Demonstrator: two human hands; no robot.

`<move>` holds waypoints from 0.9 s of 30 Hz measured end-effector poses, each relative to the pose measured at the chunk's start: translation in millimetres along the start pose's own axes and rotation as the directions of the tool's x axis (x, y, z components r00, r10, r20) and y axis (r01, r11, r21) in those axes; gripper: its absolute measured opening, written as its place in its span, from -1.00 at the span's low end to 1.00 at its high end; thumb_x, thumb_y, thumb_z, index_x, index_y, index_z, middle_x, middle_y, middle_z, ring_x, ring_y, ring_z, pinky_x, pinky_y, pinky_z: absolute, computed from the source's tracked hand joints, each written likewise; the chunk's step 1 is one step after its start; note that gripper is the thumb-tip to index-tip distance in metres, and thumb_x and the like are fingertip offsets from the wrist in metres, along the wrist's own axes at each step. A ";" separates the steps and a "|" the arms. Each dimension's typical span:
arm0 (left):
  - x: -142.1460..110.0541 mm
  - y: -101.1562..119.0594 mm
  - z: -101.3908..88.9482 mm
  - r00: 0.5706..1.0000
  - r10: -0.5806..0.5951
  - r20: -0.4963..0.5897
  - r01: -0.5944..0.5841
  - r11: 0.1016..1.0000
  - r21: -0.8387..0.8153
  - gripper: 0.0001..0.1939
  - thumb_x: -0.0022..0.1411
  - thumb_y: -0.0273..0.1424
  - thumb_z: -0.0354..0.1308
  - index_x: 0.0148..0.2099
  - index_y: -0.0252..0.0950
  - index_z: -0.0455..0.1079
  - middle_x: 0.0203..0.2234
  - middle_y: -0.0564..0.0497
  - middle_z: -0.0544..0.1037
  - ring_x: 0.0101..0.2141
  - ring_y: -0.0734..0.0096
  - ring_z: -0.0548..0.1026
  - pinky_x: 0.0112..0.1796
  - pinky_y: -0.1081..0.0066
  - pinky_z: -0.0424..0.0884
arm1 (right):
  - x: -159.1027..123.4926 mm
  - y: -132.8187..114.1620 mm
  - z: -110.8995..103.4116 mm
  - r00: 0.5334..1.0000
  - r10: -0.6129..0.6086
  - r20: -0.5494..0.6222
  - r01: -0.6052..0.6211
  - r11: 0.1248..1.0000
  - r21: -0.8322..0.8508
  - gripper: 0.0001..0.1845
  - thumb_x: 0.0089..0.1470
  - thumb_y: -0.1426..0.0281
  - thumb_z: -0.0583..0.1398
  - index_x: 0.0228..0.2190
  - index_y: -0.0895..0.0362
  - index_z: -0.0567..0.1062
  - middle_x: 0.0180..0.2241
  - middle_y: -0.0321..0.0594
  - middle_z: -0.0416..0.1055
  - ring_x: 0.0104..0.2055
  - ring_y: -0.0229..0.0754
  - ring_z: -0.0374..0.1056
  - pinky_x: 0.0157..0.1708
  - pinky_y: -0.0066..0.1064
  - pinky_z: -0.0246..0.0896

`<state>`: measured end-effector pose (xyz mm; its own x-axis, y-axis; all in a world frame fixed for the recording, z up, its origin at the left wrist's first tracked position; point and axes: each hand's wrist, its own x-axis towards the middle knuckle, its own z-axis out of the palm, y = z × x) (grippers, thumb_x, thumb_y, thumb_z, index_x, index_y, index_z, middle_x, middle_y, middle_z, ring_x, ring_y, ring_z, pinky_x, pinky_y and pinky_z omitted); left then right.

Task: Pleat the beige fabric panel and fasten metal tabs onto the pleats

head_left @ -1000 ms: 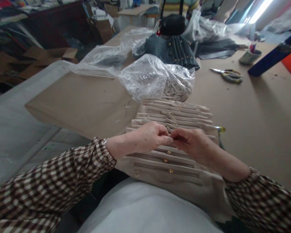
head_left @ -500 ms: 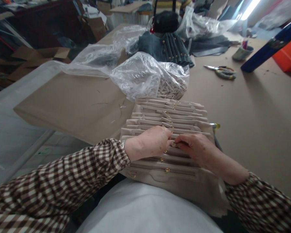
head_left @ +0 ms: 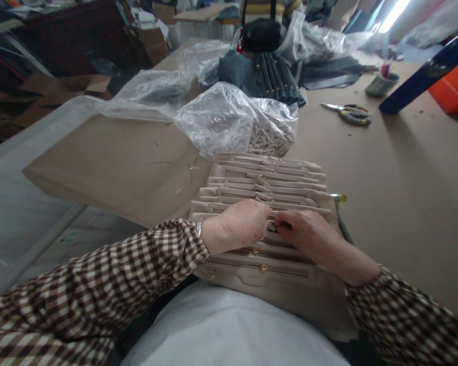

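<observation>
A fanned stack of beige zippered panels (head_left: 267, 185) with small gold zipper sliders lies in front of me on the brown table (head_left: 404, 178). My left hand (head_left: 238, 226) and my right hand (head_left: 307, 234) meet over one panel near the middle of the stack. Both hands are closed in a pinch at a gold zipper slider, and the fingertips hide most of it. Just behind the stack sits a clear plastic bag (head_left: 236, 119) holding several small beige pulls (head_left: 269, 137).
Scissors (head_left: 349, 113) lie at the right rear of the table, beyond them a small cup (head_left: 381, 84) and a blue bar (head_left: 427, 73). Dark grey zippered pieces (head_left: 261, 76), a black bag (head_left: 261, 33) and more plastic bags are at the back. A loose cardboard sheet (head_left: 118, 162) overhangs the left edge.
Both hands have dropped from just above the stack onto a panel and stay pinched together there. The view shifted slightly left and down.
</observation>
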<state>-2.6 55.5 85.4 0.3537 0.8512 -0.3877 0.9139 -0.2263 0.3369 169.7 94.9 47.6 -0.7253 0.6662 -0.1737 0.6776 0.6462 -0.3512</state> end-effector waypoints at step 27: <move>-19.6 -24.0 0.2 0.975 -0.221 0.027 0.028 -0.001 -1.000 -0.58 0.31 -0.01 -0.01 -0.24 -0.29 0.33 -0.55 0.06 0.36 -0.64 0.55 0.26 -0.66 0.51 0.14 | 29.2 -44.7 -7.6 0.899 -0.283 -0.334 0.389 0.866 0.314 -0.87 0.17 0.29 0.15 -0.26 -0.05 0.51 -0.17 -0.17 0.48 -0.25 -0.08 0.44 -0.34 -0.28 0.37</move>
<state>-31.4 44.1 84.8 0.1483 0.8670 -0.4757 -0.1902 0.4970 0.8466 119.2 88.3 65.2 -0.8034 0.5402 0.2506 0.2662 0.7023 -0.6603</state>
